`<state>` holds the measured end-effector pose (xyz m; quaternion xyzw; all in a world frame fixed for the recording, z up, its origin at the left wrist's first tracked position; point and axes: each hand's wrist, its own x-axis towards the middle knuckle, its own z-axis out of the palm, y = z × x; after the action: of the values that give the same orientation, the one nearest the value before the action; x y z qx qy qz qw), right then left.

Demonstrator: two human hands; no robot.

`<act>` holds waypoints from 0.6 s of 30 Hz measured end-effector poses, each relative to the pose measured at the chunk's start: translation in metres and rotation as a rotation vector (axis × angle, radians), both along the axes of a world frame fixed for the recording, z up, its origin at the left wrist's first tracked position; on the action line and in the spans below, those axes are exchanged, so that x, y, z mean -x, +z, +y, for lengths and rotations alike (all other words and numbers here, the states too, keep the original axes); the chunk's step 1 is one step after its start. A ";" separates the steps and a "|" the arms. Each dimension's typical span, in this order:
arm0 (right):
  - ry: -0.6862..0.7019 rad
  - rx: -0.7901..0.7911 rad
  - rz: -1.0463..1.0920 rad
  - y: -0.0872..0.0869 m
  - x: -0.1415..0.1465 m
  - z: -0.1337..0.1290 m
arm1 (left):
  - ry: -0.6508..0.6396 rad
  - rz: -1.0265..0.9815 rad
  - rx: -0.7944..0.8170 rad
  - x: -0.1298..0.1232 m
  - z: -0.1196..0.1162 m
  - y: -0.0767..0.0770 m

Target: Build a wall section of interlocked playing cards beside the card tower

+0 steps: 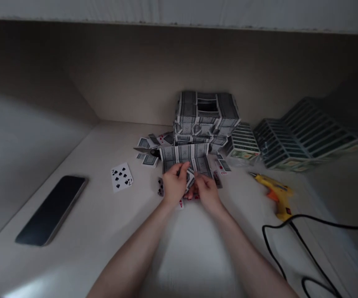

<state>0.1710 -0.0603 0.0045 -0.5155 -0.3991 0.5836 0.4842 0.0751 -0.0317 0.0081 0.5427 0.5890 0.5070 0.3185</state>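
Note:
Between my two hands is a small playing card piece [190,179] with a patterned back, tilted. My left hand [175,184] pinches its left side, thumb on top. The fingers of my right hand [208,192] close on its right edge. Just behind them stands an open structure of joined playing cards [185,153], its walls upright. Farther back rises a larger box built of cards [206,114] with a rectangular opening on top. Loose cards, among them a red ace [181,204], lie partly hidden under my hands.
A seven of spades [121,177] and a phone [51,210] lie at left. Scissors [147,152] rest by scattered cards [149,160]. To the right are a yellow glue gun [275,192], its black cable [267,244] and packed card decks [244,142]. A shelf edge [179,16] crosses above.

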 end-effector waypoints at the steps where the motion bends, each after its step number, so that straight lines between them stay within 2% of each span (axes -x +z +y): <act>1: -0.003 -0.013 0.010 0.000 0.001 0.000 | -0.011 -0.007 0.001 0.001 0.000 0.000; 8: -0.034 -0.080 -0.005 0.007 0.005 -0.002 | -0.127 -0.071 0.050 0.008 -0.001 0.004; 13: -0.092 -0.078 -0.059 0.010 0.007 -0.003 | -0.142 -0.100 0.003 0.007 -0.004 0.005; 15: -0.114 -0.107 -0.093 0.009 0.008 -0.002 | -0.148 -0.161 0.020 0.007 -0.003 0.005; 18: -0.129 -0.159 -0.120 0.006 0.008 -0.002 | -0.196 -0.304 0.127 0.008 -0.003 0.006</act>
<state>0.1634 -0.0623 0.0100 -0.5341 -0.4386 0.4857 0.5352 0.0669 -0.0342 0.0140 0.4932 0.5093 0.5116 0.4854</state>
